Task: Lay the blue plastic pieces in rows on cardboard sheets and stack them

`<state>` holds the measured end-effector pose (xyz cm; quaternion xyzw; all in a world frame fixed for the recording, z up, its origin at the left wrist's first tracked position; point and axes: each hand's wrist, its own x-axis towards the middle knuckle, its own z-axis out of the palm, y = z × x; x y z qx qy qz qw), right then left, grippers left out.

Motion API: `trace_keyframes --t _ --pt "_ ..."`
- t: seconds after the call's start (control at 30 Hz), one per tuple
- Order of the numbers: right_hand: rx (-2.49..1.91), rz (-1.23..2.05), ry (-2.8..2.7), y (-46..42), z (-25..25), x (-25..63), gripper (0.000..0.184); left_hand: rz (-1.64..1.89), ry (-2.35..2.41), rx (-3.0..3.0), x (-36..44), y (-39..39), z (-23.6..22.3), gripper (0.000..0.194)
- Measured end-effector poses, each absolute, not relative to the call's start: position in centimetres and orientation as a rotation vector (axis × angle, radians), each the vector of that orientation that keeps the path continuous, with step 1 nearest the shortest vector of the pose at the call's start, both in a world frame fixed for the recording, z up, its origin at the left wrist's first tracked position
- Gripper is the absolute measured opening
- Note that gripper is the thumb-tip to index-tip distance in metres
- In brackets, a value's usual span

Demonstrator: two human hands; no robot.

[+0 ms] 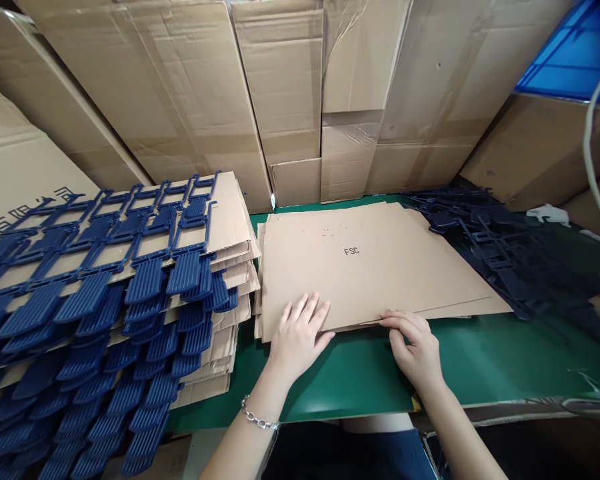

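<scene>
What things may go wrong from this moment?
The right hand touches the edge of uneven cardboard sheets; it might catch several together. Blue plastic parts overhang their layered stack, so a bump might slide them. Dark parts lie beside the sheets and might snag.

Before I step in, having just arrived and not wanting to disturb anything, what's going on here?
A person has both hands on cardboard sheets on a green table. The left hand lies spread on the near edge; the right hand's fingers touch that edge farther right, though whether they grip it is unclear. To the left, blue parts lie in layers between more cardboard; to the right is a loose heap of dark parts.
</scene>
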<state>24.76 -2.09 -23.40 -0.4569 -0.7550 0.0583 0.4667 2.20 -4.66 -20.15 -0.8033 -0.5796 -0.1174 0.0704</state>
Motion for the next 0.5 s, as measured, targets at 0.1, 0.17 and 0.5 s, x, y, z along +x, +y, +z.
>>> trace_keyframes --t 0.1,0.17,0.5 --pt "-1.145 0.151 -1.837 -2.06 -23.4 24.7 0.022 -0.386 -1.736 -2.404 2.18 -4.75 -20.2 0.047" --pt "-1.168 0.162 -1.833 -1.99 -23.46 24.64 0.023 -0.408 -1.733 -2.394 2.16 -4.83 -20.24 0.046" --pt "-1.156 0.174 -1.843 -1.76 -23.65 24.62 0.021 -0.427 -1.723 -2.369 2.27 -4.9 -20.49 0.046"
